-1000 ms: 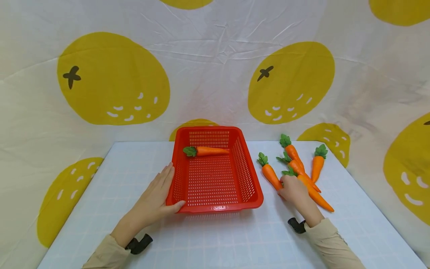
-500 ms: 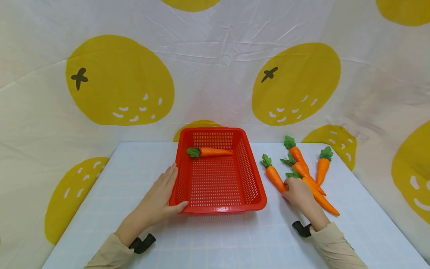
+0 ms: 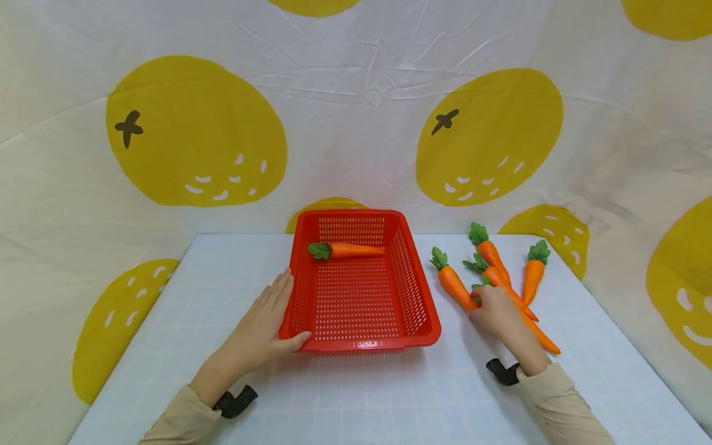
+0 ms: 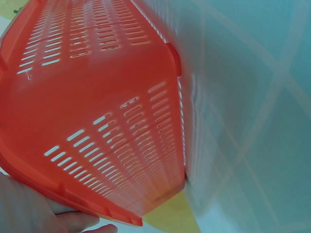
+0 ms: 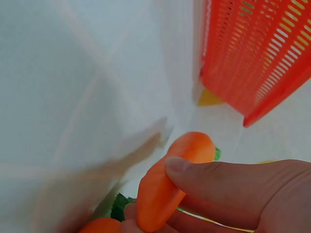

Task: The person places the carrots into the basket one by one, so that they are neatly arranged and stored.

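Note:
A red plastic basket point(image 3: 361, 344) with slotted walls stands at the middle of the table, one orange carrot point(image 3: 350, 250) with green leaves lying across its far end. Along its left rim rests my left hand point(image 3: 256, 327), fingers straight and thumb over the near corner. To the right of the basket, my right hand point(image 3: 497, 315) pinches another carrot point(image 3: 456, 287) near its thin end. In the right wrist view the thumb presses on this pinched carrot point(image 5: 158, 199), which casts a shadow on the cloth. Beside that hand lie several carrots point(image 3: 489, 254), partly covered by it.
A pale blue checked cloth point(image 3: 345, 402) covers the table. Behind it hangs a white curtain point(image 3: 345, 123) printed with large yellow fruit. One carrot point(image 3: 533, 281) lies at the far right of the group.
The head view has shifted slightly. My right hand has raised the pinched carrot a little at its leafy end. My left hand and the basket stay together as before.

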Tool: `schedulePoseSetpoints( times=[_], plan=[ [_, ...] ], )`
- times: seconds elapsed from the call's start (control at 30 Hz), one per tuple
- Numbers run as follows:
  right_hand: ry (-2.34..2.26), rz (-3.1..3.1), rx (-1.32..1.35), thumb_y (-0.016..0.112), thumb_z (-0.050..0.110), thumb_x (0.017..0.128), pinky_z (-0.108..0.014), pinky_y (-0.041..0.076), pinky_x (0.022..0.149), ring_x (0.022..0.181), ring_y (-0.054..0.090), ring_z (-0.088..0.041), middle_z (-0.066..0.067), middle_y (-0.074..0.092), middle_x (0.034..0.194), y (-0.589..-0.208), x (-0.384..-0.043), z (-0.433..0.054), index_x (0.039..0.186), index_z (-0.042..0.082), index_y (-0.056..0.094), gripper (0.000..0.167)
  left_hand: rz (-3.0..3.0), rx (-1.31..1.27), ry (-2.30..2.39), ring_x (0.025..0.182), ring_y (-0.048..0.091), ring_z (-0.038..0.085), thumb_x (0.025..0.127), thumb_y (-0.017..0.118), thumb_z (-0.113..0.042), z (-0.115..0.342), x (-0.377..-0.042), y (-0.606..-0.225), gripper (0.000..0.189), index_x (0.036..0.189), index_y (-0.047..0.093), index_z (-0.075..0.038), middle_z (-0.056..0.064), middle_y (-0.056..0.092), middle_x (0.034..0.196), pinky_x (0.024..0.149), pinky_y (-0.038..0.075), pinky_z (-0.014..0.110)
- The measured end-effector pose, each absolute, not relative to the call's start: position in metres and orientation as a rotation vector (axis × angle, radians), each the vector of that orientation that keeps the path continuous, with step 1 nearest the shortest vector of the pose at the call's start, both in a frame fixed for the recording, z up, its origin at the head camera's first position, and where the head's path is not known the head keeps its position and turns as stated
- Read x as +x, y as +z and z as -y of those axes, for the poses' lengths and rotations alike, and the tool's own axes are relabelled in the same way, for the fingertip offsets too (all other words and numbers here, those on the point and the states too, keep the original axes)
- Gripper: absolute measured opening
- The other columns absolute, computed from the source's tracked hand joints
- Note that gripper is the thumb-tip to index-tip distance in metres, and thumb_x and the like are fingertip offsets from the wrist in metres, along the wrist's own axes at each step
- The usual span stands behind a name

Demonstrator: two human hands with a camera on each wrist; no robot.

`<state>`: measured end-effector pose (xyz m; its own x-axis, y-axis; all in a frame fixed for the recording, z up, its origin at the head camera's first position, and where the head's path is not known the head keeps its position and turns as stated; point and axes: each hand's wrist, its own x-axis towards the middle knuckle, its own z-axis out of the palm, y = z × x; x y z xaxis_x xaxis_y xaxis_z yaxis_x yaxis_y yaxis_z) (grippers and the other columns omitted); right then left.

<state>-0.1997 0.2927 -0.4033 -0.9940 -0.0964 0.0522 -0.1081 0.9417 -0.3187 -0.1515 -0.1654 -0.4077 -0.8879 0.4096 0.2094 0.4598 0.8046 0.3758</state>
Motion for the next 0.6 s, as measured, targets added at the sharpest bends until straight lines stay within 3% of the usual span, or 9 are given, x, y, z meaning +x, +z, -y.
schedulePoseSetpoints(
  times=[0.43, 0.6],
  plan=[
    [0.529, 2.902, 0.225, 0.080, 0.005, 0.077, -0.050, 0.052, 0.066, 0.074, 0.060, -0.033, -0.017, 0.068, 0.084, -0.390, -0.202, -0.298, 0.104, -0.008, 0.069, 0.032, 2.860, -0.702, -0.631, 0.151, 0.007, 0.029, 0.087, 0.061, -0.063, 0.167, -0.153, -0.410, 0.107, 0.158, 0.010, -0.001, 0.010, 0.006, 0.166, 0.119, 0.017, 0.054],
    [0.542, 2.877, 0.202, 0.076, 0.004, 0.081, -0.049, 0.053, 0.064, 0.078, 0.063, -0.036, -0.021, 0.069, 0.090, -0.377, -0.202, -0.297, 0.111, -0.008, 0.068, 0.033, 2.863, -0.698, -0.634, 0.152, 0.007, 0.029, 0.087, 0.062, -0.062, 0.166, -0.153, -0.410, 0.107, 0.159, 0.010, -0.002, 0.010, 0.006, 0.166, 0.119, 0.016, 0.054]
  ],
)
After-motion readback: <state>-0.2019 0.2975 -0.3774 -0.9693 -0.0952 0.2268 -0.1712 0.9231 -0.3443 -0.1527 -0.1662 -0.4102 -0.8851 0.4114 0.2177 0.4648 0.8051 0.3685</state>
